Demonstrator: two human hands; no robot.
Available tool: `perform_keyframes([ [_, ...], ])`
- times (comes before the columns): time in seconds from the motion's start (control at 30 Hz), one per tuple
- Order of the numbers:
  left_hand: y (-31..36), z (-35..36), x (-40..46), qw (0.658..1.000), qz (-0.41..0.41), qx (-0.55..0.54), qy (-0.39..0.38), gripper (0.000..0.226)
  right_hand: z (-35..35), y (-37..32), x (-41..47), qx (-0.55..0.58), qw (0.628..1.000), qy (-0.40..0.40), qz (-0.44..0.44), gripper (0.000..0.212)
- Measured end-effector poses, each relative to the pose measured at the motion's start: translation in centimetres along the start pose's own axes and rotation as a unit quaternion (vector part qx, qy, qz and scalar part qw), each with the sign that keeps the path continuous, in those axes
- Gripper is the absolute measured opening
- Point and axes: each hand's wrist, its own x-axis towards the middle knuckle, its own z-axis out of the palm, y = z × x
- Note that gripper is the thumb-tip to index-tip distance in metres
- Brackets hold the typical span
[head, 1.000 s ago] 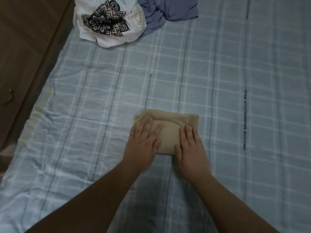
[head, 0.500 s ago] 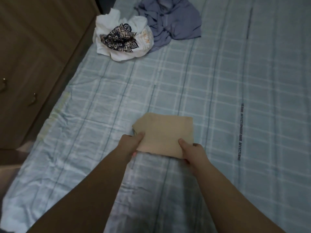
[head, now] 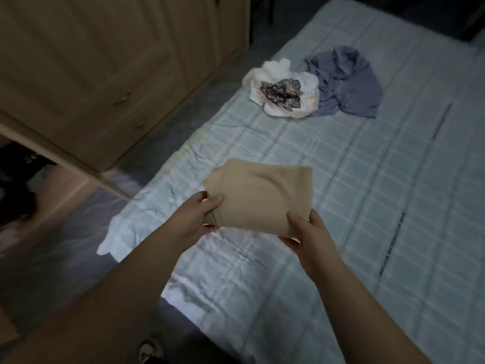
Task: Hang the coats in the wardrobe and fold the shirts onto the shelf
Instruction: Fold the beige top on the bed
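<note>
folded tan fabric shirt (head: 258,197): held above the pale blue checked bed cover (head: 341,206) | left hand (head: 195,215): pinches its left edge | right hand (head: 312,236): grips its near right corner | crumpled white printed shirt (head: 283,93) touches crumpled grey-blue shirt (head: 349,82), far on bed | wooden wardrobe (head: 105,61): left

A bed (head: 341,206) carries a pale blue checked cover. Left of the bed runs a strip of grey floor (head: 65,245). By the bed's near edge lies a sandal (head: 149,349).
</note>
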Motion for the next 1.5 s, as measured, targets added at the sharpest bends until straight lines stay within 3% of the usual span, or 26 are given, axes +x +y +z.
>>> perform_keyframes([
  [0.13,6.0,-11.2,-10.3,0.993,0.107,-0.028,0.034,0.054,12.4,-1.8,-6.5,-0.088,0.989,-0.106,-0.055,0.028],
  [0.27,10.8,-25.1,-21.7,0.969,0.211,-0.090,0.093,0.036,28.4,-1.0,-14.0,-0.125,0.960,-0.231,-0.098,0.017],
  [0.37,12.8,-36.0,-30.7,0.949,0.265,-0.093,0.147,0.041,40.4,1.4,-20.2,-0.139,0.936,-0.304,-0.113,0.017],
  [0.53,12.2,-50.2,-43.4,0.904,0.314,-0.124,0.262,0.052,56.6,6.1,-29.2,-0.167,0.895,-0.402,-0.101,0.020],
  [0.7,11.0,-58.4,-50.3,0.867,0.348,-0.152,0.323,0.054,66.3,8.7,-34.5,-0.195,0.846,-0.485,-0.102,0.024],
  [0.93,11.8,-66.0,-51.5,0.826,0.361,-0.189,0.390,0.060,76.1,11.0,-34.5,-0.231,0.815,-0.522,-0.101,0.038],
  [1.27,20.7,-76.1,-43.9,0.795,0.357,-0.223,0.437,0.060,92.7,11.1,-25.1,-0.223,0.792,-0.567,-0.043,0.039],
  [1.5,25.7,-83.3,-42.5,0.730,0.309,-0.221,0.568,0.041,105.1,13.6,-23.4,-0.251,0.767,-0.590,0.008,0.036],
])
